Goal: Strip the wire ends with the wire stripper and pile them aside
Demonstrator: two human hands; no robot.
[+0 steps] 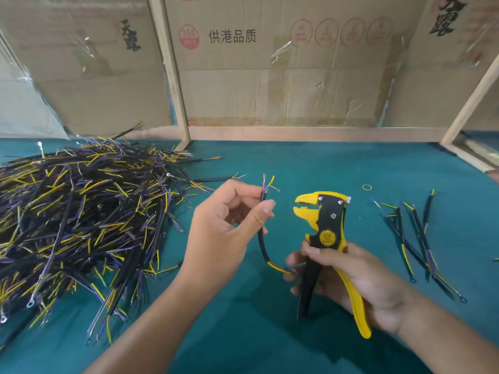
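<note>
Here, one short black-sheathed wire (261, 240) with yellow and blue cores splayed at its top, pinched upright in left hand (229, 214); one yellow-and-black wire stripper (328, 236), mouth agape, gripped by right hand (351, 276); two wire groups on green table (270, 333): large heap (81, 211) left, small pile (421, 238) right.

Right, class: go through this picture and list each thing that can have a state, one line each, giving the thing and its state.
Left hand: pinches the held wire, upright.
Held wire: top end stripped, strands fanned out.
Right hand: grips the stripper handles.
Wire stripper: jaws open, nothing between them.
Big wire heap: piled loose on the left.
Small wire group: laid on the right.
Rubber band: lying flat on the mat.
</note>
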